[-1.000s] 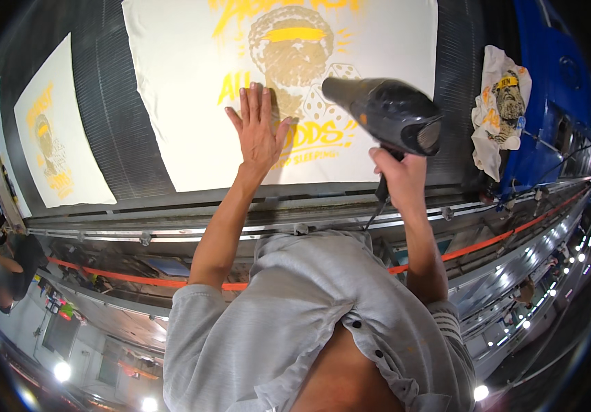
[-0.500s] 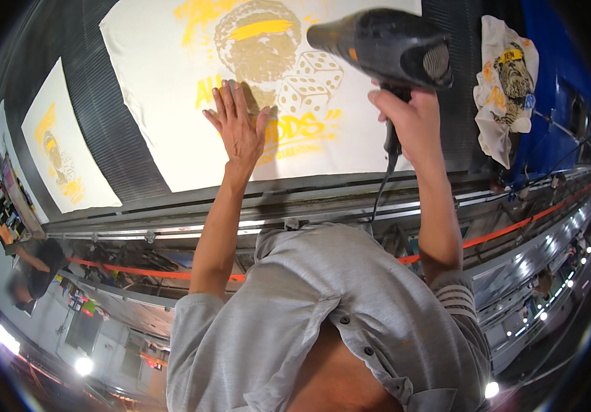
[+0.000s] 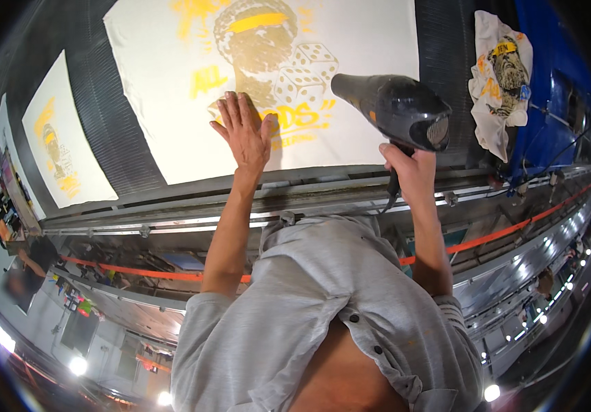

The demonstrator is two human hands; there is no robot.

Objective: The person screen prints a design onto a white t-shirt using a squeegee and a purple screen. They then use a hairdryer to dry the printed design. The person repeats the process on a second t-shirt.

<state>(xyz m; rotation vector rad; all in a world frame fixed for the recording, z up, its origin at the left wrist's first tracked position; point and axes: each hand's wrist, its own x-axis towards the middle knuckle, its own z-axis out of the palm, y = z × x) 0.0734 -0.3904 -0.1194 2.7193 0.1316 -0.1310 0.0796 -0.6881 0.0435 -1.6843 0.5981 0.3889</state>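
A white fabric panel (image 3: pixel 165 130) lies flat on the dark ribbed table, printed with a tan head, a yellow band, dice and yellow lettering. Fingers spread, my left hand (image 3: pixel 246 134) is over the lower part of the print and covers some of the lettering; whether the palm presses on the cloth I cannot tell. My right hand (image 3: pixel 412 168) grips the handle of a black hair dryer (image 3: pixel 395 106). Its nozzle points left toward the dice and lettering, above the fabric. The dryer's cord hangs down near the table's front edge.
Another printed white panel (image 3: pixel 62 137) lies to the left on the dark table (image 3: pixel 113 89). A crumpled printed white cloth (image 3: pixel 498 86) rests at the right by a blue surface (image 3: pixel 556 69). Metal rails (image 3: pixel 172 218) run along the near edge. A person (image 3: pixel 31 271) stands at the far left.
The hair dryer has come down toward me, its nozzle now lower and further right. My left hand has shifted slightly down and right over the print, showing more lettering.
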